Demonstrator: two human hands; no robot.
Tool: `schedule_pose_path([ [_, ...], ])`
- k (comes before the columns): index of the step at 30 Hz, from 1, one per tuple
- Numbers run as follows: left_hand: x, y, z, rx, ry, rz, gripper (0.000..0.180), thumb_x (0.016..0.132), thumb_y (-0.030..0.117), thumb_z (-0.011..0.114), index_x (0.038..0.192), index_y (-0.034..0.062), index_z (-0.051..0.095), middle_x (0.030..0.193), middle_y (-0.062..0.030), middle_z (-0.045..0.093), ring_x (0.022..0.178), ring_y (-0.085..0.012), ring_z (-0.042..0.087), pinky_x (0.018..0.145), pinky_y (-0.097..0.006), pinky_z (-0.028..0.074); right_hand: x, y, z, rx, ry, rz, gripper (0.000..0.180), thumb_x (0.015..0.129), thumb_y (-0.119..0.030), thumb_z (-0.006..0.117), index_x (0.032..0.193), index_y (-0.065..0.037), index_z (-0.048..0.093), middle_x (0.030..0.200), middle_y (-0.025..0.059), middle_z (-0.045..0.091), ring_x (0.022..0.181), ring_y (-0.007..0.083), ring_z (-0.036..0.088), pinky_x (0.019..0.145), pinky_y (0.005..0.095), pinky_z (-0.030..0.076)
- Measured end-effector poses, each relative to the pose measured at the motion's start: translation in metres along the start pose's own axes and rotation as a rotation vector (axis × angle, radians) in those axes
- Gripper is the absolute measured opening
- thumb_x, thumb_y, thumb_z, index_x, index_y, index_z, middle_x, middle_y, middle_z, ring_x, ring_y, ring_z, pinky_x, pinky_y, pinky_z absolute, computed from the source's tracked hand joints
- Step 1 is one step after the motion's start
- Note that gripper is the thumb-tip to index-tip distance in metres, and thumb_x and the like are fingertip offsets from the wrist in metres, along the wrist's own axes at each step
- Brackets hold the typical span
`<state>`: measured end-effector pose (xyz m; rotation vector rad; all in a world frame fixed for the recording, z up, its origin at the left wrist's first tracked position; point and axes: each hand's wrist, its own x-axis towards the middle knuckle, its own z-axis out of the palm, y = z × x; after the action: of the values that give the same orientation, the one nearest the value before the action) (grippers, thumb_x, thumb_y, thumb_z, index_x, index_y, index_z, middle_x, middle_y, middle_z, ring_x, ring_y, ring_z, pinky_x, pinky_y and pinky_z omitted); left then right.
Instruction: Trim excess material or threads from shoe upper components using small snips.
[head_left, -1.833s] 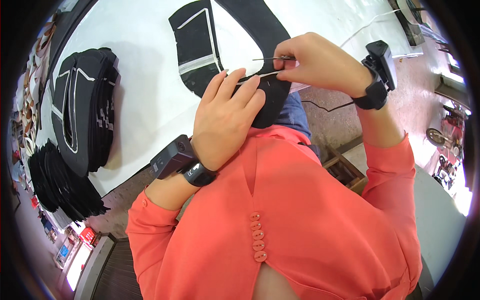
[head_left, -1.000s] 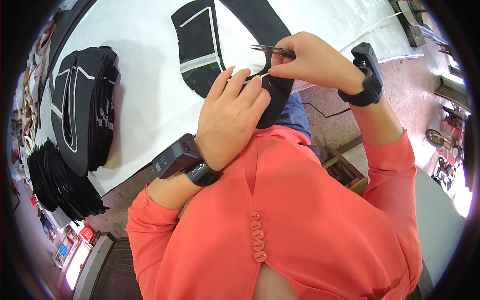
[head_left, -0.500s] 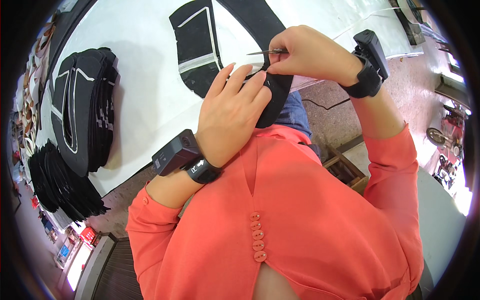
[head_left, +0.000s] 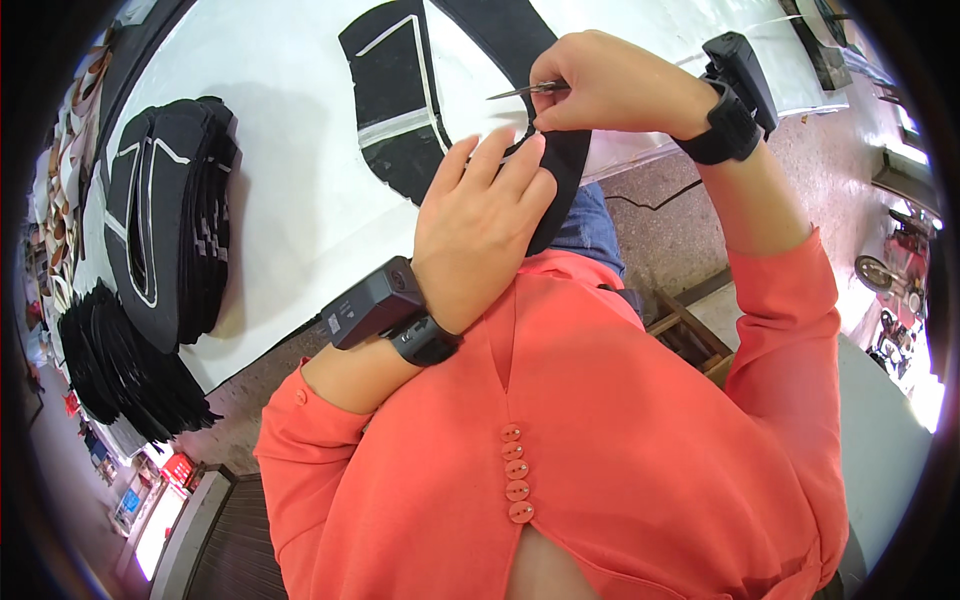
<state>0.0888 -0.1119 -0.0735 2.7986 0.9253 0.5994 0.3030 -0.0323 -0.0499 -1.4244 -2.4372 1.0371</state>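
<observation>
Along the near edge of the white tabletop point(head_left: 290, 200), the left hand point(head_left: 483, 225) lies with fingers slightly spread on a black curved piece point(head_left: 395, 90); just to the right, the right hand point(head_left: 615, 85) grips a pointed metal tool point(head_left: 512, 92), thumb and fingertip together at the piece's inner edge, what they pinch there unclear; slack left-hand pressure could let the piece skew, and the tip, pointing left just beyond the left fingers, could nick them; farther left stands a stack of black pieces point(head_left: 185, 230).

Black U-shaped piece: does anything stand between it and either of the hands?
Nothing visible does: the left hand lies over the curve of the black piece; the right hand, gripping a pointed tool, has its thumb at the inner edge.
</observation>
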Motion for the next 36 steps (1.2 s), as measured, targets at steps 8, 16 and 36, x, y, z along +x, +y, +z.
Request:
schedule_pose_path([
  [8, -0.015, 0.001, -0.003, -0.166, 0.054, -0.082, 0.024, 0.079, 0.0, 0.061, 0.104, -0.0013, 0.062, 0.122, -0.0146, 0.064, 0.109, -0.0325, 0.063, 0.093, -0.042, 0.051, 0.0, -0.006, 0.006, 0.032, -0.051, 0.033, 0.025, 0.074, -0.021, 0.07, 0.075, 0.004, 0.065, 0.062, 0.0158, 0.059, 0.057, 0.0254, 0.059, 0.057, 0.035, 0.046],
  [16, -0.02, 0.001, -0.004, -0.173, 0.069, -0.078, 0.023, 0.078, -0.001, 0.061, 0.101, -0.0014, 0.063, 0.116, -0.0145, 0.066, 0.109, -0.0332, 0.064, 0.092, -0.041, 0.052, -0.021, -0.033, 0.03, 0.266, 0.076, 0.306, 0.023, 0.074, -0.019, 0.064, 0.074, 0.004, 0.068, 0.061, 0.019, 0.061, 0.056, 0.0332, 0.064, 0.058, 0.0391, 0.051],
  [36, -0.008, 0.0, -0.004, -0.008, 0.015, -0.044, 0.017, 0.083, 0.007, 0.058, 0.099, 0.0059, 0.062, 0.12, -0.0076, 0.063, 0.121, -0.03, 0.055, 0.104, -0.046, 0.043, 0.005, -0.006, -0.001, 0.029, -0.104, 0.009, 0.025, 0.074, -0.019, 0.073, 0.075, 0.004, 0.064, 0.062, 0.0132, 0.058, 0.057, 0.0204, 0.054, 0.057, 0.0333, 0.045],
])
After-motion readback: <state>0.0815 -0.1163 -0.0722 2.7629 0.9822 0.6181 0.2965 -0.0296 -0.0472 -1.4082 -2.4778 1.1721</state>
